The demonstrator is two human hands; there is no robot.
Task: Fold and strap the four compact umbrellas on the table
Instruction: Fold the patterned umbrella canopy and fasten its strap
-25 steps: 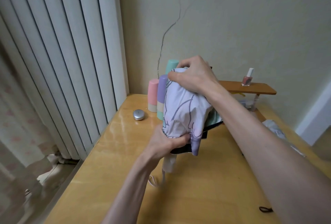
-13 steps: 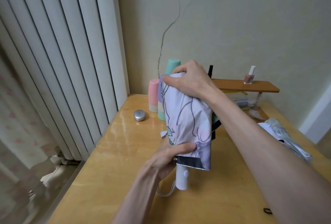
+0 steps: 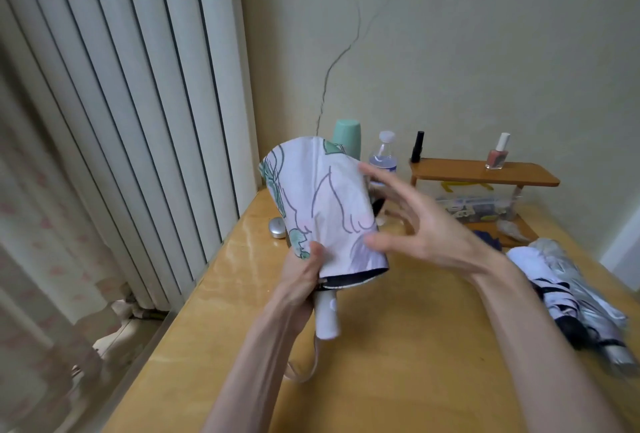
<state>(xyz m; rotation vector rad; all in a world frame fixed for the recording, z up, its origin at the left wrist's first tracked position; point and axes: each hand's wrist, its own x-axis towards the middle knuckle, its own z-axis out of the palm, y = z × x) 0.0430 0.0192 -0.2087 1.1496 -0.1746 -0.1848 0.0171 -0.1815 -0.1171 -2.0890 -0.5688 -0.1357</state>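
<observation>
Printed umbrella (image 3: 322,211) upright at frame centre above the table (image 3: 398,356), left hand (image 3: 304,277) gripping its gathered canopy just above the handle, right hand (image 3: 426,232) spread with straight fingers just right of it, blurred, more umbrellas (image 3: 561,290) lying lower right.

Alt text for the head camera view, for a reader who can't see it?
A person's left hand grips a pale patterned compact umbrella above a wooden table, handle downward and canopy loosely gathered, while the open right hand hovers beside the fabric. Other collapsed umbrellas lie on the table to the right.
</observation>
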